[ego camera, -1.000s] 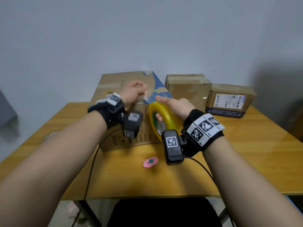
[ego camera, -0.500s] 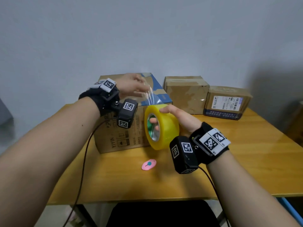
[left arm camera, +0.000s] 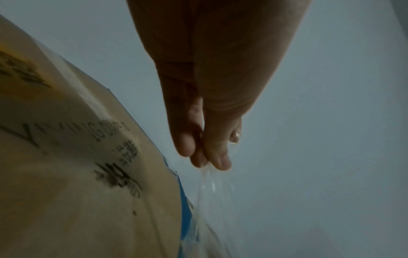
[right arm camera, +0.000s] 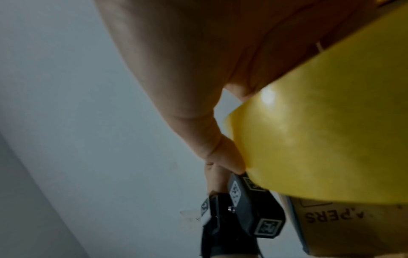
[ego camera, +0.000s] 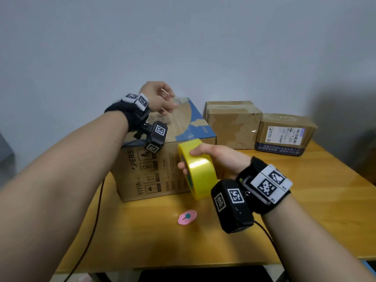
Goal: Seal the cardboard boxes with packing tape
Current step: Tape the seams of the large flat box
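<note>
A large cardboard box (ego camera: 162, 171) with a blue-patterned top stands on the wooden table (ego camera: 305, 216). My right hand (ego camera: 205, 157) grips a yellow roll of packing tape (ego camera: 198, 169) in front of the box's right corner. My left hand (ego camera: 160, 98) is raised over the back of the box top and pinches the free end of the clear tape strip (left arm camera: 212, 185) between thumb and fingertips (left arm camera: 199, 157). The strip stretches from the roll (right arm camera: 320, 139) up across the box top (left arm camera: 77, 157).
Two smaller taped cardboard boxes (ego camera: 234, 123) (ego camera: 284, 133) stand at the back right of the table. A pink oval item (ego camera: 187, 217) lies on the table in front of the large box. A black cable (ego camera: 97, 210) hangs over the front left edge.
My left hand has pulled the tape end up and back over the box, drawing out a longer strip. The right hand has moved the roll down and toward me.
</note>
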